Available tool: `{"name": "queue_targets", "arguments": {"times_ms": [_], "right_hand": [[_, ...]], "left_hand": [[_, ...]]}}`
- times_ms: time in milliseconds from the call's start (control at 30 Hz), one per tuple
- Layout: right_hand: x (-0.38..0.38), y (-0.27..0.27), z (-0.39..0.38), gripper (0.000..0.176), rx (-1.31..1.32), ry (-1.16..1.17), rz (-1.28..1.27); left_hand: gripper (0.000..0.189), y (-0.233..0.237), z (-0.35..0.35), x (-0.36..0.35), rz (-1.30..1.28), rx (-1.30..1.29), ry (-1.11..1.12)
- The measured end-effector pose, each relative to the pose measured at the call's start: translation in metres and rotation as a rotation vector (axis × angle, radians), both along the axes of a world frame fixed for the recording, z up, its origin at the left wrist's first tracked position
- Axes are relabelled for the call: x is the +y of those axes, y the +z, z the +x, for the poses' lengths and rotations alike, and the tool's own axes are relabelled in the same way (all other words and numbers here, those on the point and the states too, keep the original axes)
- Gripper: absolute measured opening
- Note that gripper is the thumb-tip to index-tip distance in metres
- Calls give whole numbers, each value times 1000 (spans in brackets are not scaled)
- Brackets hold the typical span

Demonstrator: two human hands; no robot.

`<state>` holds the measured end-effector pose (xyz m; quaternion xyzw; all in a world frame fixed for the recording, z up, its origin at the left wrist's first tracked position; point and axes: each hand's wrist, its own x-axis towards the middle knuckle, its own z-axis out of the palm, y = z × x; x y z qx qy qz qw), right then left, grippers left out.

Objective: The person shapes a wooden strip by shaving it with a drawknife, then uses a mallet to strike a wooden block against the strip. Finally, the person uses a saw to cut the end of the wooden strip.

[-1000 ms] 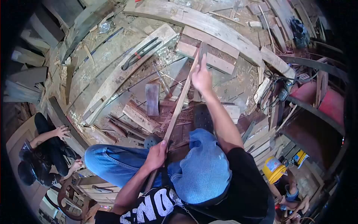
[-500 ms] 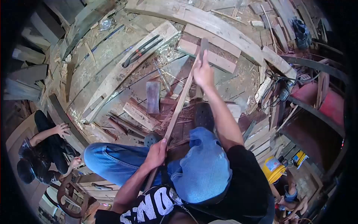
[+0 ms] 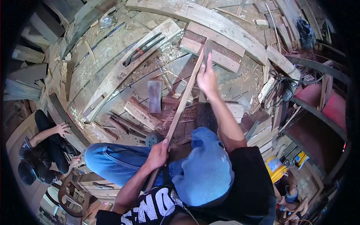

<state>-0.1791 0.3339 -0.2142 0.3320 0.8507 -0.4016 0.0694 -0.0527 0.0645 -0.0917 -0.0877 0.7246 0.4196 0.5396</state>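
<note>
A long, narrow wooden strip (image 3: pixel 182 103) slants from my lap up to the far wood blocks. My left hand (image 3: pixel 157 154) is closed round its lower part, just above my lap. At the far end my right hand (image 3: pixel 207 79) is closed on a flat grey-brown bar (image 3: pixel 208 47), index finger laid along it. The bar lies against the right side of the strip's tip. That tip overlaps the pinkish wood block (image 3: pixel 225 62) in this view. I cannot tell what kind of tool the bar is.
Long-handled pliers-like cutters (image 3: pixel 142 49) lie on a curved plank (image 3: pixel 112 80). A chisel-like tool (image 3: pixel 165 77), a short grey-brown wood piece (image 3: pixel 155 96) and shavings lie before me. Another person (image 3: pixel 45 150) sits at left. A yellow bucket (image 3: pixel 275 168) stands at right.
My right hand has drawn slightly back along the strip, toward me. My left hand keeps its hold in nearly the same place, and the view has shifted a little.
</note>
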Motion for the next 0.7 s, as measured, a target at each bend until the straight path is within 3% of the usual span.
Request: {"name": "queue_targets", "arguments": {"times_ms": [100, 167, 333, 367, 433, 567, 700], "right_hand": [[8, 5, -32, 56, -63, -75, 29], [-12, -3, -3, 56, 89, -9, 56], [18, 4, -45, 57, -99, -9, -29], [10, -1, -32, 57, -101, -17, -31], [-4, -11, -6, 54, 176, -6, -17], [13, -5, -28, 56, -29, -38, 5], [-7, -18, 3, 59, 59, -33, 90]], "left_hand": [[51, -1, 1, -1, -17, -105, 45], [52, -1, -1, 0, -6, -64, 20], [54, -1, 1, -1, -18, -66, 33], [55, 1, -1, 0, -40, -119, 50], [54, -5, 2, -3, -31, -89, 15], [53, -6, -2, -3, -10, -57, 23], [54, 3, -4, 0, -19, -58, 14]]}}
